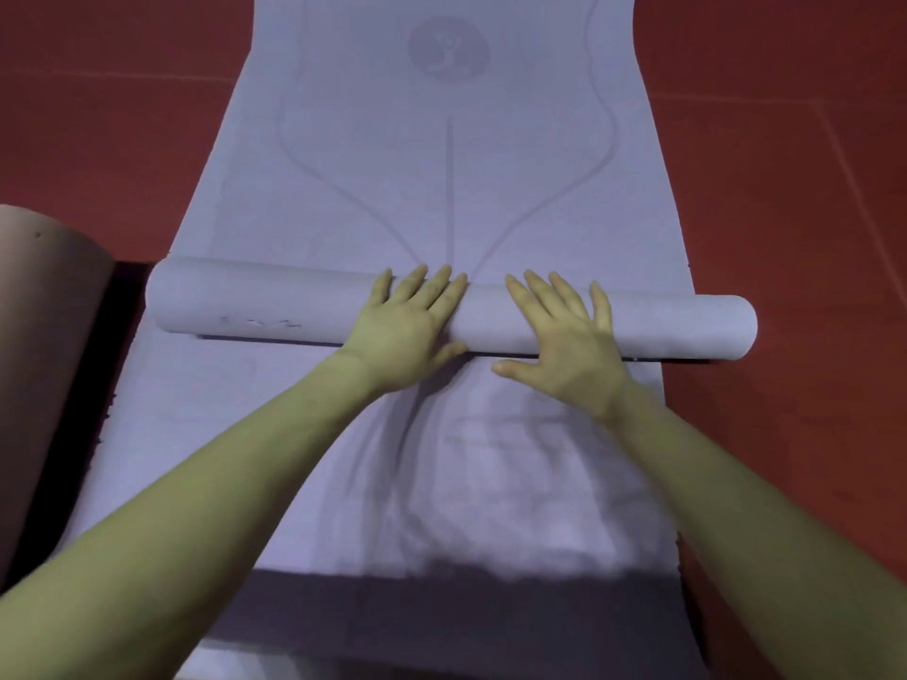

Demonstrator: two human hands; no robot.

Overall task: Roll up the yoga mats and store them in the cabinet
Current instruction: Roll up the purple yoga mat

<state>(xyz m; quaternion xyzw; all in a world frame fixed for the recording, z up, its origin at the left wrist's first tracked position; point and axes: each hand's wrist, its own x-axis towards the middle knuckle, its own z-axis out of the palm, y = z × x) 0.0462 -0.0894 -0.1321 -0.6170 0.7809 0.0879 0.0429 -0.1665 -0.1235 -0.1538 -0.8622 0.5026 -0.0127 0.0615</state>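
A pale lavender yoga mat (441, 179) with curved guide lines and a round logo lies on the red floor and stretches away from me. Its near part is wound into a roll (255, 301) lying across the mat from left to right. My left hand (407, 326) presses flat on the roll just left of centre, fingers straight. My right hand (564, 336) presses on it just right of centre, fingers spread, thumb on the near side. A second lavender mat (245, 434) lies flat under my forearms, with a dark grey band (441, 611) at its near end.
Another rolled mat, beige (44, 336), lies at the left edge beside a dark strip (122, 336). Red floor (785, 188) with thin seam lines surrounds the mats on both sides.
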